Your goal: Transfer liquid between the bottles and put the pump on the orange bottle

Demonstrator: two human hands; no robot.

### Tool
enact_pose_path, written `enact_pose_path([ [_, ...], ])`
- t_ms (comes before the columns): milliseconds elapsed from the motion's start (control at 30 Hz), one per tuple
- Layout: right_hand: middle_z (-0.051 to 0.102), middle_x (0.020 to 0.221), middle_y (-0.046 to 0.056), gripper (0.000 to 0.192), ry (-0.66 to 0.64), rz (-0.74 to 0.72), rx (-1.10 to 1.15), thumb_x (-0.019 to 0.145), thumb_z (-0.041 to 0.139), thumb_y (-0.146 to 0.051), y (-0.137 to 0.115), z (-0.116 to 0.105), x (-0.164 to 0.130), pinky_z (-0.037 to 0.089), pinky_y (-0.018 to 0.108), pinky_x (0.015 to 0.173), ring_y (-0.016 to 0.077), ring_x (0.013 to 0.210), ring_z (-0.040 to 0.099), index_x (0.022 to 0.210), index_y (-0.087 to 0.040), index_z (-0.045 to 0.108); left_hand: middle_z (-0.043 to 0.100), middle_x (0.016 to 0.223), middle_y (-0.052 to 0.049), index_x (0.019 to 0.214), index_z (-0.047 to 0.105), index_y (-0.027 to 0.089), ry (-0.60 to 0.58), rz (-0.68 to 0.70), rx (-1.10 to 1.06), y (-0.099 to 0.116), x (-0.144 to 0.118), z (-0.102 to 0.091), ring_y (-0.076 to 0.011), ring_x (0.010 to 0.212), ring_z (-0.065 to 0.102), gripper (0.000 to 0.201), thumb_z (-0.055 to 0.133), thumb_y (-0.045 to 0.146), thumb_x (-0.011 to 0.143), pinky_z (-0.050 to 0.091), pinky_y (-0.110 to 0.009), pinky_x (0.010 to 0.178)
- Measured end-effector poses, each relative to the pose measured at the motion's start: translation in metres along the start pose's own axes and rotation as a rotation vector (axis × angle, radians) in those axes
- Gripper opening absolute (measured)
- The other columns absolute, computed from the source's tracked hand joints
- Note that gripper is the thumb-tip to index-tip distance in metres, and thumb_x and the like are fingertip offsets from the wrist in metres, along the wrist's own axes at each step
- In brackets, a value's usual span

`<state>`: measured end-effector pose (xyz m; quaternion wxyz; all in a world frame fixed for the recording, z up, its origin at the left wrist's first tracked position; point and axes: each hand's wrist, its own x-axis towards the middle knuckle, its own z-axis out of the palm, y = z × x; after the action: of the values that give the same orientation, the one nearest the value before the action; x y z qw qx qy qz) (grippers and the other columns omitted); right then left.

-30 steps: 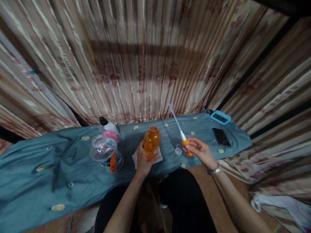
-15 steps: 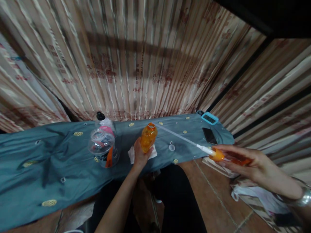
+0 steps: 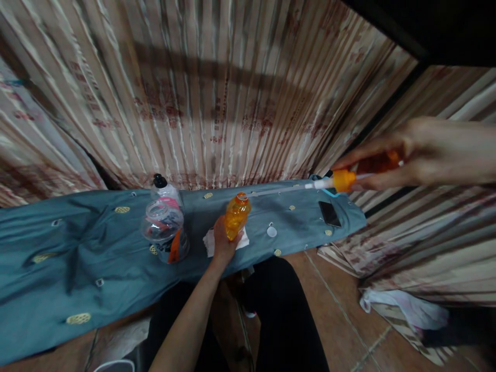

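Note:
My left hand [image 3: 225,247] is wrapped round an orange see-through spray bottle [image 3: 237,216], its open mouth facing up. A crumpled white tissue [image 3: 210,243] lies by that hand. On the right, raised above the cloth, my blurred right hand [image 3: 434,152] grips an orange and white spray head [image 3: 344,181]. Its long clear tube [image 3: 284,191] points left, nearly level, with its tip at the bottle's mouth. Whether the tip is inside the mouth or just beside it, I cannot tell.
A clear plastic jar [image 3: 163,227] with an orange label stands left, before a black-capped bottle [image 3: 159,181]. A small clear disc [image 3: 272,231], a dark phone [image 3: 329,214] and a partly hidden blue-framed device [image 3: 334,194] lie right on the blue-green cloth [image 3: 96,237]. Curtains [image 3: 217,103] hang behind.
My right hand has moved up with the spray head. The tube has swung from a slant to nearly level, its tip now closer to the bottle's mouth. My left hand stays round the bottle.

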<state>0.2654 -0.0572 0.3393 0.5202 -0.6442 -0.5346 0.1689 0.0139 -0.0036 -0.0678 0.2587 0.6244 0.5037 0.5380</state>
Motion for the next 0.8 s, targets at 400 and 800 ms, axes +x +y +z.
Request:
enact_pose_path([
  [400, 0.071, 0.099, 0.009, 0.056, -0.729, 0.085, -0.488, 0.070, 0.030, -0.022, -0.069, 0.113, 0.023, 0.029, 0.004, 0.056, 0.0108, 0.084, 0.065, 0.094, 0.017, 0.061, 0.058, 0.126, -0.014, 0.124, 0.051, 0.020, 0.041, -0.095, -0.043, 0.007, 0.008, -0.009, -0.0334, 0.125, 0.053, 0.061, 0.071, 0.050, 0.074, 0.040, -0.053, 0.109],
  [800, 0.070, 0.105, 0.003, 0.026, -0.929, -0.146, -0.826, 0.096, 0.060, -0.036, -0.053, 0.168, 0.019, 0.058, 0.033, 0.082, 0.0141, 0.090, 0.070, 0.104, -0.012, 0.067, 0.060, 0.127, -0.012, 0.128, 0.050, 0.022, 0.038, 0.005, -0.019, 0.011, 0.003, 0.000, -0.0327, 0.126, 0.054, 0.067, 0.075, 0.042, 0.070, 0.042, -0.052, 0.110],
])
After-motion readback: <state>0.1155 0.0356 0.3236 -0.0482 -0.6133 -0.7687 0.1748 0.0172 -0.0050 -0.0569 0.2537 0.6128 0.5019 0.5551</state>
